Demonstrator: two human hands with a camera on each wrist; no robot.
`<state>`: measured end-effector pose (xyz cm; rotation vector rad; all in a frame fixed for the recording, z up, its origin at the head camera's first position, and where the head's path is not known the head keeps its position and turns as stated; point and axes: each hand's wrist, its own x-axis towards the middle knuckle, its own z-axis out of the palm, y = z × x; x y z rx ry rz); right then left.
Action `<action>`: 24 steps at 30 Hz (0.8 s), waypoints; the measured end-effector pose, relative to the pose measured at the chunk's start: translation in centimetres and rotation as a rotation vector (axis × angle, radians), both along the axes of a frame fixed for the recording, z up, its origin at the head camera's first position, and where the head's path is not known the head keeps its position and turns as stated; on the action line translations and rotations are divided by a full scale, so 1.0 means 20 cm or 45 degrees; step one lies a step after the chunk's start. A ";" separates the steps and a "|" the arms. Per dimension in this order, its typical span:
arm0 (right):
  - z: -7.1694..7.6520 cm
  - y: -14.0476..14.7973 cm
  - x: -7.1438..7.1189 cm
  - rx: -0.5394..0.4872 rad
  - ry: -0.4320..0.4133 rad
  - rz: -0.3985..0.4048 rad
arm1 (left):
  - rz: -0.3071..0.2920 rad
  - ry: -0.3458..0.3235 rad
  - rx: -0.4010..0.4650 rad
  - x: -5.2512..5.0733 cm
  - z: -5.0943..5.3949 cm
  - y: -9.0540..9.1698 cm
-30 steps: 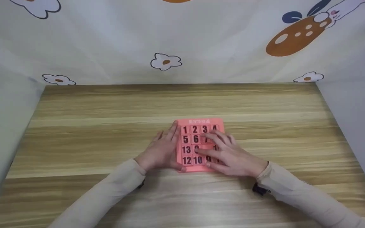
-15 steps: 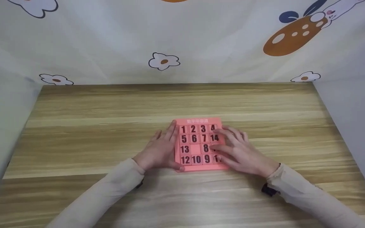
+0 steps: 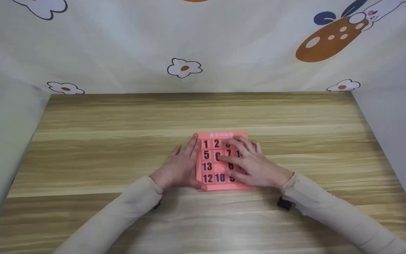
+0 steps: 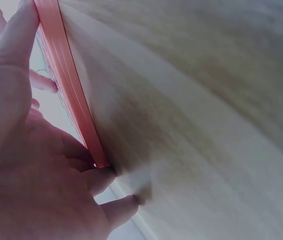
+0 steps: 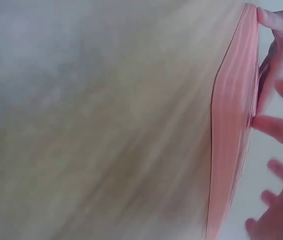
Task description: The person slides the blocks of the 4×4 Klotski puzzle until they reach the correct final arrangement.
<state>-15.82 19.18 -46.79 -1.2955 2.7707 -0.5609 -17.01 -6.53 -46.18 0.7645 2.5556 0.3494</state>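
Note:
A pink number slide puzzle [image 3: 219, 188] lies flat on the table, with black numerals on its tiles. The third row has a gap [image 3: 219, 167] between the 13 tile and the 8 tile. My left hand [image 3: 180, 170] rests along the puzzle's left edge with long, straight fingers, its thumb at the near left corner. My right hand [image 3: 254, 165] spreads over the right side, with a fingertip on the 6 tile [image 3: 217, 155], which sits slightly lower than its neighbours. It covers several right-hand tiles. The right wrist view shows a fingertip touching the puzzle's top [image 5: 231, 110].
The wood-grain table [image 3: 118, 120] extends around the puzzle. A pale curtain [image 3: 125, 46] with printed flowers and an orange carrot-like shape stands behind it, and plain pale walls [image 3: 393, 116] flank both sides.
The 8 tile has slid right, shifting the gap to the second column. My right hand followed it right, then came back left onto the 6 tile, now slightly lower. My left hand stays put.

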 end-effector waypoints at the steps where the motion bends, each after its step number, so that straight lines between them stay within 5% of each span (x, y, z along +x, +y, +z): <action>1: 0.01 0.00 0.00 -0.005 0.003 0.026 | 0.001 0.002 0.005 0.00 0.00 0.00; 4: 0.02 0.01 0.02 -0.019 0.025 0.050 | 0.004 -0.001 -0.008 0.00 0.00 0.00; 11: 0.02 0.03 0.02 -0.025 0.037 -0.194 | 0.013 0.003 -0.016 0.01 0.01 0.01; 16: 0.02 0.01 0.01 0.042 -0.030 -0.086 | 0.011 0.007 -0.028 0.00 0.01 0.01; 24: 0.02 0.08 -0.02 -0.125 0.064 0.027 | 0.005 0.023 -0.007 0.00 0.01 0.00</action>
